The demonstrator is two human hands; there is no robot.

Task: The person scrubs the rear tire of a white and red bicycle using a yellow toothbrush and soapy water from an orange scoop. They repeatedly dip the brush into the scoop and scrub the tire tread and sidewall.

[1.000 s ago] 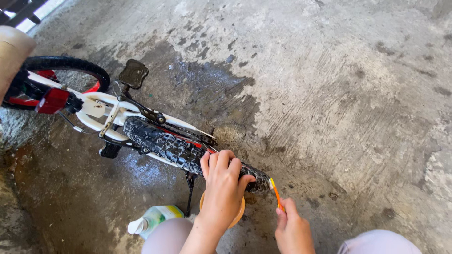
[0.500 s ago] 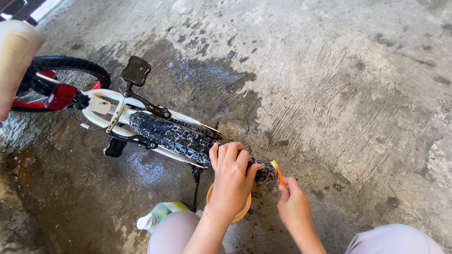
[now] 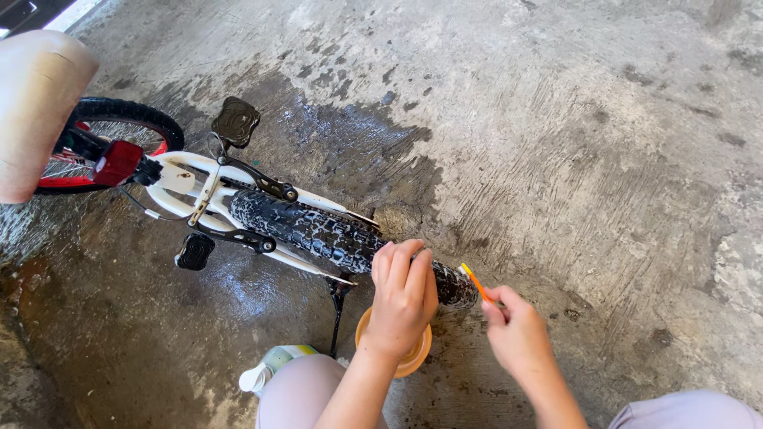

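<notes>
Left hand (image 3: 403, 302) draped over the soapy rear tyre (image 3: 334, 237), fingers (image 3: 413, 266) curled across the tread and clasping it. Right hand (image 3: 518, 332) pinched around an orange toothbrush (image 3: 477, 283), head just off the tyre's near end, just beyond the left fingers. Orange bowl (image 3: 420, 359) directly beneath the left wrist; spray bottle (image 3: 270, 367) lower left by the knee. Kickstand (image 3: 338, 310) down on wet concrete floor (image 3: 556, 159). Probably firm, knobbly rubber, slick with foam: best gripped across the tread. Toothbrush likely light, stiff, slightly slippery when wet: best held low on the handle.
</notes>
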